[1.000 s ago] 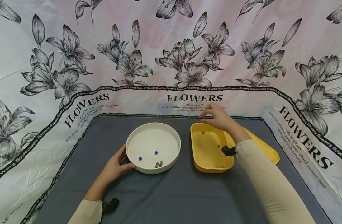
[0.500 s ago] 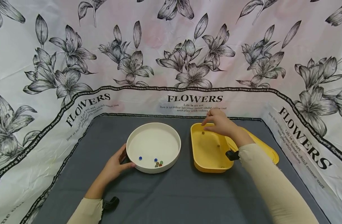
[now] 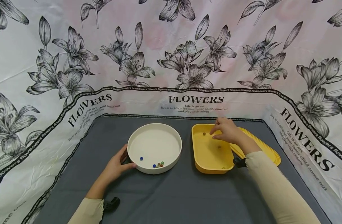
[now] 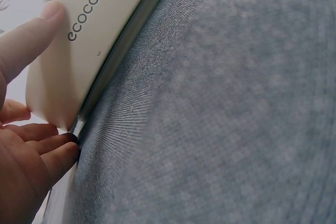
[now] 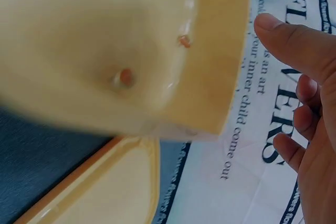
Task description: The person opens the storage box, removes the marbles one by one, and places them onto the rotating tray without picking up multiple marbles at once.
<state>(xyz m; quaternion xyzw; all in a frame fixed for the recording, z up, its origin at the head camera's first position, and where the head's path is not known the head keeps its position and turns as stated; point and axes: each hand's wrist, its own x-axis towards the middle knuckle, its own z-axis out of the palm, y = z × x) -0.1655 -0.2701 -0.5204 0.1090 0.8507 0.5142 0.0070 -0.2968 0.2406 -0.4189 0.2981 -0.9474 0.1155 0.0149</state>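
Observation:
In the head view a round white tray (image 3: 157, 140) lies on the grey cloth, with several small marbles near its front. One blue marble (image 3: 141, 158) sits apart; another blue marble (image 3: 154, 166) touches or nearly touches the cluster. My left hand (image 3: 115, 166) grips the tray's left side, thumb on the outer wall, as the left wrist view shows. Over the far right part of a yellow box (image 3: 200, 155) hovers my right hand (image 3: 225, 132), thumb and fingers apart, holding nothing. Inside the box are a brownish marble (image 3: 204, 133) and another marble (image 3: 219, 146) below the hand.
A yellow lid (image 3: 267, 149) lies to the right of the box, partly behind my right hand and wrist. Flower-printed cloth (image 3: 196, 62) rises behind the grey surface (image 3: 165, 199). A strip of grey cloth separates tray and box.
My right hand has come from the box's far edge toward me and slightly right, over the box. One blue marble has rolled to the tray's front beside the cluster. My left hand stays put.

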